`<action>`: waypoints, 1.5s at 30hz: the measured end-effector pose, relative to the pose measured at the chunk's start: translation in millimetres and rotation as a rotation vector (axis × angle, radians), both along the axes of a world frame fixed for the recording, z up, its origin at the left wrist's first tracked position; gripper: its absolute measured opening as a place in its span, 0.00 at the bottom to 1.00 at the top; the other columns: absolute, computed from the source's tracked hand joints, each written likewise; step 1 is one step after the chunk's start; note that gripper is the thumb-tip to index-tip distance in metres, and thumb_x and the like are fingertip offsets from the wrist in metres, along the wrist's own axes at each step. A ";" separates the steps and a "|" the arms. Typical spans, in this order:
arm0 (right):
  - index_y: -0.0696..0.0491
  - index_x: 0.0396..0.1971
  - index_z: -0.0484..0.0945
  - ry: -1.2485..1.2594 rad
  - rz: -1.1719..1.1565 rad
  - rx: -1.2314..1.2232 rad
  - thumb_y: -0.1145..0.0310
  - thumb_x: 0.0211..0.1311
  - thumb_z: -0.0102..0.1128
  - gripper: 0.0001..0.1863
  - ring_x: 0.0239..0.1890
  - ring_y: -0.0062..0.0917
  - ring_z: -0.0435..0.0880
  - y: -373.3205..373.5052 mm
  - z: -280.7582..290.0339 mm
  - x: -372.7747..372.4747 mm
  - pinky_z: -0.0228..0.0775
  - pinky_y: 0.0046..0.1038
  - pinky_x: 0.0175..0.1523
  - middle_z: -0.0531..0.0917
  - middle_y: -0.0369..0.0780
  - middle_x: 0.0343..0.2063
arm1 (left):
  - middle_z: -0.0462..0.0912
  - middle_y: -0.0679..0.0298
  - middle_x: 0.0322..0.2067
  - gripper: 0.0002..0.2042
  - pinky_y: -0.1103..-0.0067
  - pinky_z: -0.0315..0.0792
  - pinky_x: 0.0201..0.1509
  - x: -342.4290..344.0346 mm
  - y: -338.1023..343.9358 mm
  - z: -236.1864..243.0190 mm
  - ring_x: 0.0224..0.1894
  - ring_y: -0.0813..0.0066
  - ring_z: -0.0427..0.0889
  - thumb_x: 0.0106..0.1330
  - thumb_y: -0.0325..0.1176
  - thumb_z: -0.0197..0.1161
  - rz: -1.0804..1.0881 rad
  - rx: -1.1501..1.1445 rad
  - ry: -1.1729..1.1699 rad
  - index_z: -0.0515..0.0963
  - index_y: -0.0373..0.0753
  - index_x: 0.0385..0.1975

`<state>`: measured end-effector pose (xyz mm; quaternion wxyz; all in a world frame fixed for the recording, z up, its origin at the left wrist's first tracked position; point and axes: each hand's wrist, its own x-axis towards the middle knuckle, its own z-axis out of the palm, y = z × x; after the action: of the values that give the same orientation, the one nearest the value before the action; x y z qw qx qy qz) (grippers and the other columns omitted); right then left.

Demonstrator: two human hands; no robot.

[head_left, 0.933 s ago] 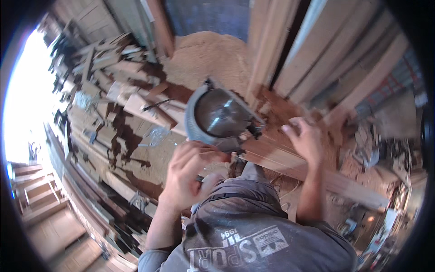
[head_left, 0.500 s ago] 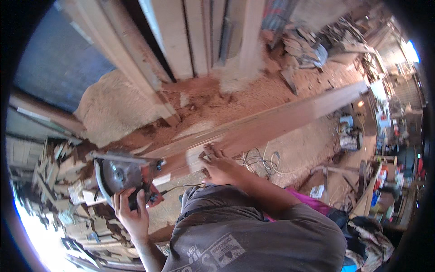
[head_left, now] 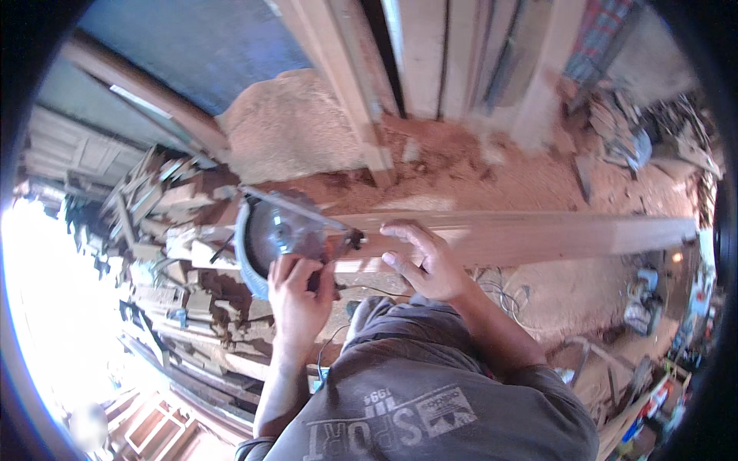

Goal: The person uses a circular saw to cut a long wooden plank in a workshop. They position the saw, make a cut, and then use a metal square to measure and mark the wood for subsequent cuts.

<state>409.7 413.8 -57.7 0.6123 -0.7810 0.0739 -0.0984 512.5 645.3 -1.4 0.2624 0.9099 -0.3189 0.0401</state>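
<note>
Our left hand (head_left: 298, 296) is clenching the handle of the circular saw (head_left: 280, 234); our right hand (head_left: 427, 261) is pressing flat, fingers spread, on the long plank (head_left: 538, 234); the saw is sitting at the plank's left end, probably starting a cut; next we need steady forward guiding.

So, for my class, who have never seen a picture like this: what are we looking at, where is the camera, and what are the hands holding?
The camera sits on a person's head and looks down, so its wide lens bends straight edges. Both bare hands are that person's own. The left hand has a closed grip on the handle of a circular saw. The right hand rests flat on a long wooden plank, which runs off to the right. Reddish sawdust covers the ground, a pile of wood offcuts lies on the left, and boards lean upright behind.
</note>
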 end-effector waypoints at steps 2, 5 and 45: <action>0.59 0.60 0.78 -0.183 0.026 -0.143 0.60 0.68 0.72 0.27 0.59 0.45 0.83 11.8 8.1 21.4 0.74 0.40 0.65 0.84 0.52 0.54 | 0.81 0.56 0.33 0.08 0.61 0.74 0.43 1.8 0.8 -0.2 0.37 0.51 0.80 0.59 0.29 0.76 0.000 -0.038 0.011 0.81 0.38 0.28; 0.59 0.60 0.77 -0.157 0.096 -0.099 0.61 0.68 0.73 0.27 0.58 0.44 0.84 21.1 12.8 41.0 0.75 0.41 0.64 0.85 0.50 0.53 | 0.80 0.58 0.31 0.09 0.64 0.75 0.41 5.1 7.4 2.5 0.35 0.54 0.82 0.60 0.30 0.76 -0.058 -0.089 0.068 0.81 0.37 0.26; 0.59 0.41 0.82 0.094 0.158 -0.024 0.58 0.77 0.59 0.17 0.42 0.28 0.84 49.3 -24.8 33.3 0.75 0.32 0.51 0.85 0.42 0.36 | 0.80 0.62 0.33 0.15 0.64 0.74 0.48 30.2 70.4 -13.1 0.41 0.58 0.82 0.60 0.47 0.75 -0.270 -0.160 0.007 0.84 0.41 0.28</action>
<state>443.0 463.1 -82.5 0.6045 -0.7955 0.0395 -0.0139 542.8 715.7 -14.5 0.3382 0.8350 -0.4331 0.0266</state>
